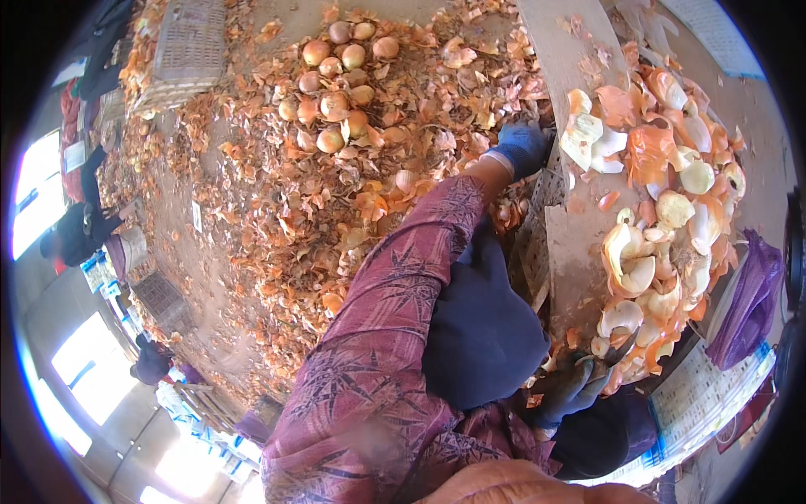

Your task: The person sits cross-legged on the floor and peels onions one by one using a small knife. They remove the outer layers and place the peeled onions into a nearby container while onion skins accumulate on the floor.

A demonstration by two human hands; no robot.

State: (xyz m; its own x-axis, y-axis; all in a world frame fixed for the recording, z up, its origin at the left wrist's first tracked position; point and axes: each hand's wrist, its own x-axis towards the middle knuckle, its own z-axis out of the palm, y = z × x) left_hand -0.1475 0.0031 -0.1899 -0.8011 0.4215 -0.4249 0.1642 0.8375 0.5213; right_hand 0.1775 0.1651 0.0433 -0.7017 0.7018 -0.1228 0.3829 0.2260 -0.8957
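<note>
My left hand (524, 148), in a blue knit glove, reaches down beside the edge of a board (576, 246). Its fingers are hidden, so whether it grips anything does not show. Loose onion skins lie around it. My right hand (570, 387), in a dark grey-blue glove, is closed around a knife (622, 348) with a dark blade. That blade lies against the near end of a heap of onion peelings (655, 271), thick pale layers and cut pieces on the board. Left of my left hand, a cluster of whole brown onions (334, 104) rests among skins on the ground.
Dry onion skins (283, 227) cover the ground on the left. A woven crate (189, 44) stands top left, a slatted crate (541, 195) under the board. At right are a purple mesh sack (749, 302) and a white crate (708, 387). Another person (79, 233) is far left.
</note>
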